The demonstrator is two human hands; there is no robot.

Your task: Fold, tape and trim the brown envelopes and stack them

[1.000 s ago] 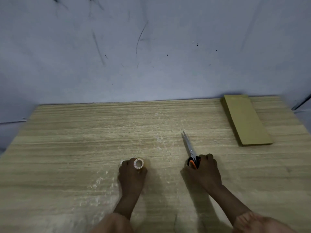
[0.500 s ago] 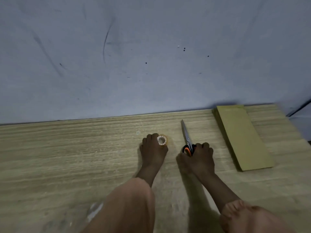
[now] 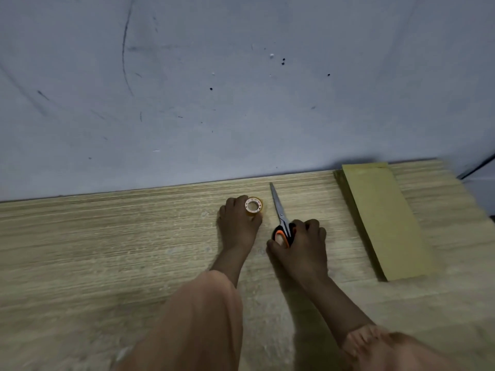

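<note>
Setting tools down: left hand (image 3: 238, 226) curled around small clear tape roll (image 3: 254, 206), right hand (image 3: 301, 246) gripping orange-handled steel scissors (image 3: 281, 218); next, probably reaching for stacked brown paper envelopes (image 3: 385, 223).

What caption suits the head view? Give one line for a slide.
Left hand holds tape roll, right hand grips scissors beside stacked brown envelopes.

The light is dim, flat and bluish, with no glare, and the hands (image 3: 297, 245) throw only soft shadows onto the table (image 3: 107, 250) just beneath the grip. Wide-angle bending curves the table's far edge, and the sleeves (image 3: 192, 322) nearest the camera, well back from the grip, look smeared and out of focus.
</note>
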